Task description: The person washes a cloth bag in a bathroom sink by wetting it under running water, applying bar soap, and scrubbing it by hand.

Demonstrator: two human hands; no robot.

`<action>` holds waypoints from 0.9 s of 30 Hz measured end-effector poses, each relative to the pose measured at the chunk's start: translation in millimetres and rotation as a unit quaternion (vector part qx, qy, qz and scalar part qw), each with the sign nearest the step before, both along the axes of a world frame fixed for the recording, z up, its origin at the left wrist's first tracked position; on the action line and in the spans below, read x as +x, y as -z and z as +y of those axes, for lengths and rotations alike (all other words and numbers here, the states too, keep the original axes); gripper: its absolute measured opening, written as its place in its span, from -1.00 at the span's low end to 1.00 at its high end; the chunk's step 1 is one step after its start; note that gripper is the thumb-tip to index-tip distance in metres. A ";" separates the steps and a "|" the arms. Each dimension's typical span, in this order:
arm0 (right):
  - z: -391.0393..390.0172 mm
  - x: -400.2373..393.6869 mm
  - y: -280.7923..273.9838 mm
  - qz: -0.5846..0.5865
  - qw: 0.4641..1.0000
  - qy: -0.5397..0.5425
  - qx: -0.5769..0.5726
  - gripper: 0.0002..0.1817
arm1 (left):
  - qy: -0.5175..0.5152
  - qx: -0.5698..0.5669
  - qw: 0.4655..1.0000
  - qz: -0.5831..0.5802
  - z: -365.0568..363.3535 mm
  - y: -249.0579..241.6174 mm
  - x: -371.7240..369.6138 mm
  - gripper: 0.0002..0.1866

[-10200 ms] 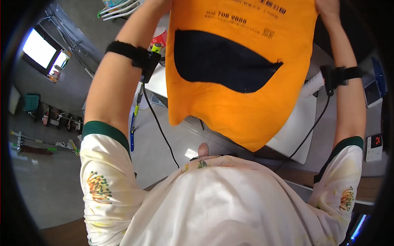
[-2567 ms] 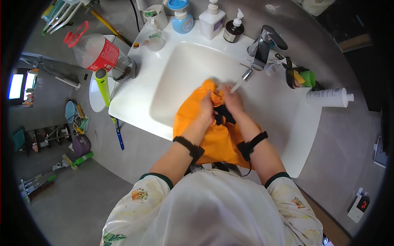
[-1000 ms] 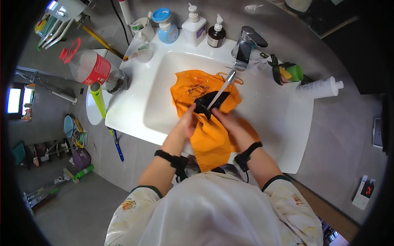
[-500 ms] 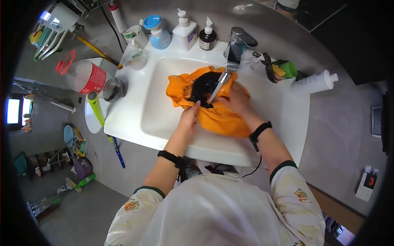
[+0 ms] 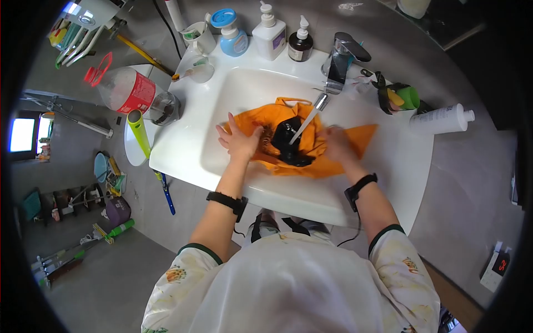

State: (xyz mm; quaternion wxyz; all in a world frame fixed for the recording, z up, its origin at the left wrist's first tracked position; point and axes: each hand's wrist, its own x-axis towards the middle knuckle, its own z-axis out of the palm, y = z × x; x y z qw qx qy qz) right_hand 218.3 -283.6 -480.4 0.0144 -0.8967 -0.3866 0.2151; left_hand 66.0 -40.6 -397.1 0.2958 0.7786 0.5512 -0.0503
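An orange cloth (image 5: 311, 145) with a black patch (image 5: 288, 145) lies spread in the white sink (image 5: 189, 150). Water runs from the chrome faucet (image 5: 338, 58) onto the black patch. My left hand (image 5: 240, 140) presses the cloth's left side with fingers spread. On the cloth's right side, my right hand (image 5: 337, 145) grips the fabric. Both wrists wear black bands.
Soap and lotion bottles (image 5: 270, 38) line the sink's back edge beside a cup (image 5: 200, 38). A red-labelled plastic bottle (image 5: 126, 90) lies at the left. A green cup (image 5: 408, 97) and a white bottle (image 5: 441, 119) sit at the right. Mops and floor clutter lie lower left.
The cloth, bunched under the faucet half a second ago, is now pulled flat and wide across the basin. My hands have moved apart to its left and right sides.
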 end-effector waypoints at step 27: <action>75.3 -16.6 -47.6 0.030 0.943 0.193 0.268 -0.44 | -0.166 -0.565 0.736 -0.333 -31.0 32.4 -23.3 -0.61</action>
